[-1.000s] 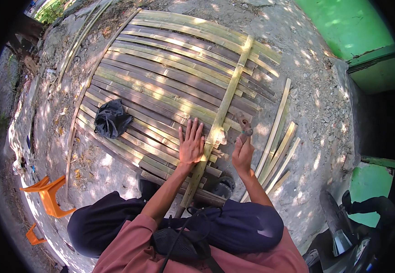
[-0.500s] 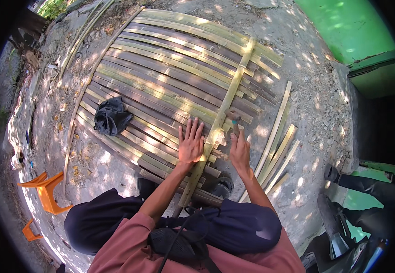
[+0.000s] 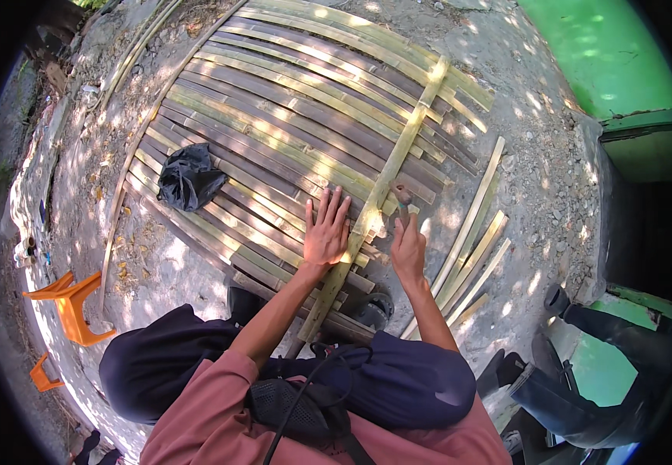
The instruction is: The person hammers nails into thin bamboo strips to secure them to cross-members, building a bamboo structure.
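Note:
A panel of bamboo slats (image 3: 274,132) lies on the ground in front of me, with a bamboo crosspiece (image 3: 398,155) running over the slats near their right ends. My left hand (image 3: 326,232) rests flat on the slats, fingers spread, just left of the crosspiece. In my right hand (image 3: 409,252) is a hammer (image 3: 404,198), gripped by its handle. The hammer's head is up, just right of the crosspiece. My fist hides most of the handle. A black plastic bag (image 3: 190,178) sits on the slats at the left.
Loose bamboo strips (image 3: 471,256) lie on the ground to the right. Orange plastic stools (image 3: 74,310) lie at the left. Another person's dark-clothed leg (image 3: 584,403) is at the lower right, near a green wall (image 3: 603,54) and a dark opening. Long poles (image 3: 138,58) lie at the far left.
The hammer head has shifted slightly right, away from the crosspiece. My left hand stays flat on the slats. The other person's legs at the lower right have moved. My view has shifted a little.

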A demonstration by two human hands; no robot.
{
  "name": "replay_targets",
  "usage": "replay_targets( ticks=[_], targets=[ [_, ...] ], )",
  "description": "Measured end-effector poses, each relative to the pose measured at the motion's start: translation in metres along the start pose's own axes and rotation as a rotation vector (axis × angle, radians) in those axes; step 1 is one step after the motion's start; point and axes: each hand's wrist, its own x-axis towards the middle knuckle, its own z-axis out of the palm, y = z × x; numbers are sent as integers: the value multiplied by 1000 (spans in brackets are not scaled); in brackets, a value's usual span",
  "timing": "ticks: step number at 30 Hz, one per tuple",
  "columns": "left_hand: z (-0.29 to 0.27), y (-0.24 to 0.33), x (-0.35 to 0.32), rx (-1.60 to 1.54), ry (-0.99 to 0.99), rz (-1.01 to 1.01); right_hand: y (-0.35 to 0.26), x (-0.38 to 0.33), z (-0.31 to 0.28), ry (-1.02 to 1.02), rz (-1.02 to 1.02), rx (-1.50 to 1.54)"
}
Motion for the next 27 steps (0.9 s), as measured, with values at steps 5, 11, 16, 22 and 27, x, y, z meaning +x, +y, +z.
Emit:
replay_targets(
  ticks=[5,11,16,22,27],
  targets=[
    [-1,-6,-3,8,-13,-20,-17,20,-10,-65,29,34],
    [-4,4,9,-33,-12,-9,36,9,-1,-189,-64,-179],
    [-3,-9,-2,-20,-14,-26,-25,10,-4,0,29,72],
    [-5,-4,2,-49,-21,-10,11,3,10,-164,43,-156],
    [-5,-8,-1,-41,-37,4,8,-50,1,-49,147,53]
  ],
)
